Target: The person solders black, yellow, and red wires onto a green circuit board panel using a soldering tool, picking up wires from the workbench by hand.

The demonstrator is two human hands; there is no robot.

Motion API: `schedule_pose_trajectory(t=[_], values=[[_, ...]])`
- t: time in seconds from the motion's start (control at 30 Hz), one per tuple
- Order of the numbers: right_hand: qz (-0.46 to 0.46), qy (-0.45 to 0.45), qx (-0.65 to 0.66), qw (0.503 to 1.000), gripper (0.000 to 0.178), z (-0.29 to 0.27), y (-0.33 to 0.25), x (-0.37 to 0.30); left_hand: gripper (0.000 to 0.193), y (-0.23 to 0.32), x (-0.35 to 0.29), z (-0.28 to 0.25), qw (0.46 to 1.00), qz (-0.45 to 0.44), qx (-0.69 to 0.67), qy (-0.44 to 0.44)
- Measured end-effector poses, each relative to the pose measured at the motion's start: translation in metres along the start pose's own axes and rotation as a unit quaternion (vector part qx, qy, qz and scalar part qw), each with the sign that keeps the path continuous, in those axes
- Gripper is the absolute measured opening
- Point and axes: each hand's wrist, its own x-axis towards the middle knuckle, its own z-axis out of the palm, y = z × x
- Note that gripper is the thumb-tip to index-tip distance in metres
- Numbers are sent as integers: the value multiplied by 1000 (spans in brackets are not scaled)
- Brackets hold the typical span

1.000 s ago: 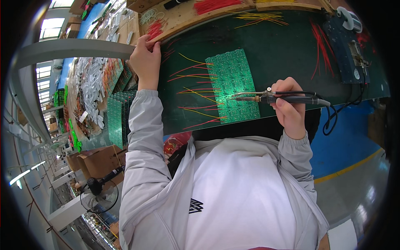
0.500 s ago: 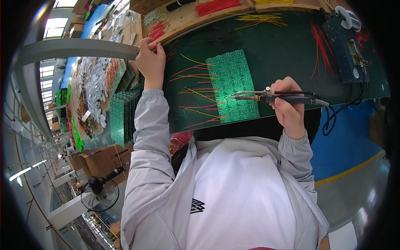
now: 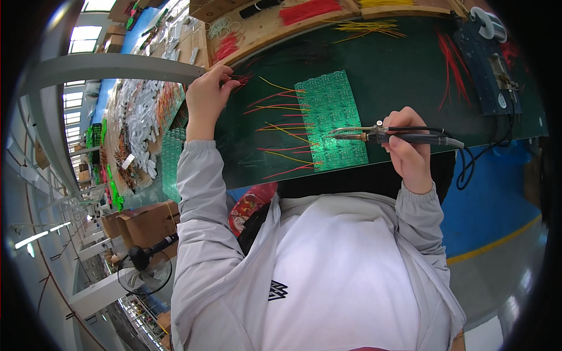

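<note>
My right hand (image 3: 408, 149) grips a soldering iron (image 3: 374, 136) by its black handle; a thin metal tube runs along its top. Its tip points left, over the lower middle of a green circuit board panel (image 3: 336, 105). Red and yellow wires (image 3: 287, 108) stick out from the panel's left edge over the dark green mat. At the mat's upper left, my left hand (image 3: 206, 99) has thumb and fingers closed around a few short red wires (image 3: 243, 81). How many lie between the fingertips is hidden.
A soldering station (image 3: 489, 70) with a solder spool (image 3: 489, 24) stands at right, beside red wires (image 3: 451, 64). Yellow wires (image 3: 369, 27) lie at the back, before a wooden tray (image 3: 263, 38). A grey metal bar (image 3: 129, 67) ends by my left hand. Stacked boards (image 3: 171, 155) stand left.
My left hand has come down from the tray's wooden edge to the red wires on the mat. My right hand keeps the soldering iron over the panel, nearly unmoved.
</note>
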Motion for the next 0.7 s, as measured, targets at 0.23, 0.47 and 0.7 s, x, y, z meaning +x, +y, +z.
schedule_pose_trajectory(t=[0.23,0.47,0.7], values=[[-2,-1,-4,1000,12,1,1,1,15,-19,3,14,996,-72,-5,58],[2,6,-3,1000,12,0,1,-1,15,-27,-1,37,994,-32,-4,104],[4,10,-2,1000,12,1,0,-1,13,-20,-1,22,994,-87,-56,41]])
